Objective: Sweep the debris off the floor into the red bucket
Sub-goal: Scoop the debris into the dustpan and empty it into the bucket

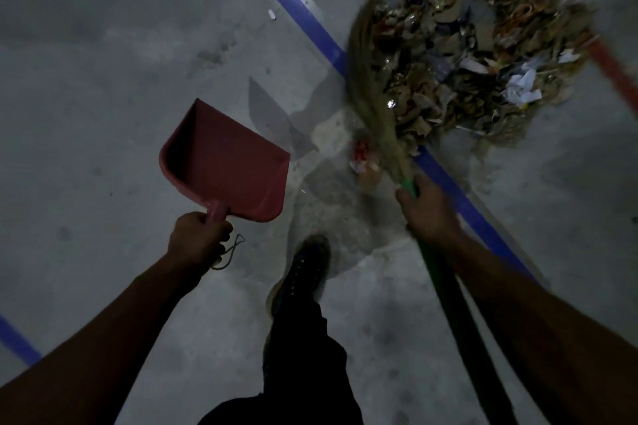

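Note:
A big heap of debris (473,55), dry leaves, paper scraps and wrappers, lies on the grey floor at the upper right. My right hand (428,207) grips the green handle of a straw broom (369,86), whose blurred bristles lie along the heap's left edge. A small red and white scrap (362,157) sits just left of the broom's neck. My left hand (198,238) grips the handle of a red dustpan (231,162), held empty above the floor, left of the heap. No red bucket is in view.
A blue painted line (310,21) runs diagonally across the concrete floor under the heap. A red stripe (614,69) shows at the right edge. My dark shoe (303,269) stands between my arms. A small white scrap (272,14) lies left of the blue line.

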A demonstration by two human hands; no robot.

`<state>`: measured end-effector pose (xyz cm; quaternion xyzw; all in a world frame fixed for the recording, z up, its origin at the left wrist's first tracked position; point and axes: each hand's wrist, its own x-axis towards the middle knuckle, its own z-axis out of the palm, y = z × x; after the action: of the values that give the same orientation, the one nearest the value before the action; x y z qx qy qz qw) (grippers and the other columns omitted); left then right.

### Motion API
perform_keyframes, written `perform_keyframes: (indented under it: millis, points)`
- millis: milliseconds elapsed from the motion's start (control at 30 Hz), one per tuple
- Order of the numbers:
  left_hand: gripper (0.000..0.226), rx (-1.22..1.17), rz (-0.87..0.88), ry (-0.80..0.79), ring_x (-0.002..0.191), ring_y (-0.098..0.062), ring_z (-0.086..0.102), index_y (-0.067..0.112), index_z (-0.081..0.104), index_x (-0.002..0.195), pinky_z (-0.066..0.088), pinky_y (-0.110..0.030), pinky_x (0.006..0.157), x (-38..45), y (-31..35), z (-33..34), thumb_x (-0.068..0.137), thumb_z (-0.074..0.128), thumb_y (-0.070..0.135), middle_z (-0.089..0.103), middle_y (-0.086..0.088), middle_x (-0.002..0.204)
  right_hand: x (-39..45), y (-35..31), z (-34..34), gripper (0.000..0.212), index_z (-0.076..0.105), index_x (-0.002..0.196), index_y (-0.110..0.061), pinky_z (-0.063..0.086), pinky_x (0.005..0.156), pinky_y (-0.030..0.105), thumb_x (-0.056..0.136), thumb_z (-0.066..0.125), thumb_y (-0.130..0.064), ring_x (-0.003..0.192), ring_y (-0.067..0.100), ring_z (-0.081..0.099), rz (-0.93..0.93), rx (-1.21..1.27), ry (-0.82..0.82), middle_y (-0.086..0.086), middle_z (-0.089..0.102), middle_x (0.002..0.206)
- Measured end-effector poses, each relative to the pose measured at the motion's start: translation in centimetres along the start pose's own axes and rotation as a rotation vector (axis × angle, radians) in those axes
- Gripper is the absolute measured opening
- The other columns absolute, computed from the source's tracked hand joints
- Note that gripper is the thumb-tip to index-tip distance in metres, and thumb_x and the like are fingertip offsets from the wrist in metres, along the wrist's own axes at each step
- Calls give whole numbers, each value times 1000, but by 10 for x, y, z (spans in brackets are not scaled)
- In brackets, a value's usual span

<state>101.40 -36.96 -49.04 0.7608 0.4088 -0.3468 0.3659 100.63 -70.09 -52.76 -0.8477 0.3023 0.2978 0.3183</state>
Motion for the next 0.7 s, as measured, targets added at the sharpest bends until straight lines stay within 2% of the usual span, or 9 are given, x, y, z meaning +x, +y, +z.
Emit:
perform_keyframes:
  millis: [33, 133, 233, 333, 433, 467, 567, 667, 700]
  points:
    - [19, -7, 0, -11, 49, -20, 50, -7, 62, 92, 34, -20, 33, -2, 2, 1, 86, 63, 11, 57, -13, 66, -15, 4, 5, 20, 54, 102, -22, 56, 64, 38, 97, 51, -41, 73, 25, 65, -6, -24, -47, 3, 61, 84]
    - [22, -5, 10, -36, 47, -20, 51, -6, 64, 91, 33, -18, 31, -4, 8, 5, 87, 64, 15, 59, -13, 67, -43, 27, 18, 19, 50, 101, -24, 52, 60, 29, 96, 53, -42, 68, 18, 63, -3, -182, -175, -1, 62, 80]
    - [23, -27, 21, -47, 46, -19, 50, -6, 63, 91, 32, -18, 30, -3, 13, 11, 87, 64, 16, 60, -13, 68, -40, 53, 15, 23, 54, 105, -22, 57, 71, 35, 97, 51, -43, 75, 20, 63, 71, -331, -296, 1, 64, 88]
    - [19, -34, 30, -49, 45, -18, 49, -6, 63, 90, 32, -17, 31, 1, 14, 20, 86, 63, 12, 58, -12, 66, -8, 70, -9, 21, 58, 107, -19, 55, 63, 32, 98, 52, -37, 69, 19, 61, 178, -302, -230, 4, 62, 84]
    - [17, -31, 42, -52, 44, -17, 48, -6, 62, 89, 31, -18, 30, 8, 10, 30, 85, 63, 11, 57, -11, 63, 38, 69, -41, 28, 62, 107, -15, 50, 59, 30, 96, 55, -39, 68, 25, 63, 186, -371, -117, 8, 64, 85]
    - [17, -27, 43, -52, 44, -18, 49, -5, 62, 89, 31, -18, 30, 10, 9, 33, 85, 64, 11, 57, -11, 63, 51, 67, -50, 27, 63, 104, -17, 51, 58, 29, 95, 56, -42, 65, 25, 64, 189, -382, -88, 8, 65, 82]
    - [17, -19, 42, -56, 45, -19, 50, -4, 63, 87, 33, -20, 32, 15, 7, 42, 84, 64, 13, 59, -13, 64, 84, 58, -71, 34, 64, 93, -14, 38, 48, 20, 93, 56, -47, 53, 17, 59, 151, -439, -31, 3, 62, 67]
    - [16, -27, 49, -72, 49, -22, 52, -4, 63, 87, 36, -23, 39, 14, 6, 47, 84, 64, 12, 61, -15, 69, 101, 49, -86, 34, 63, 99, -13, 54, 67, 32, 93, 57, -46, 73, 29, 68, 156, -364, -23, 15, 68, 91]
    - [16, -27, 51, -75, 50, -22, 52, -5, 62, 87, 37, -23, 40, 13, 6, 47, 84, 64, 11, 61, -16, 70, 102, 44, -90, 35, 62, 102, -12, 57, 72, 38, 93, 57, -45, 74, 31, 69, 176, -320, -10, 17, 68, 94]
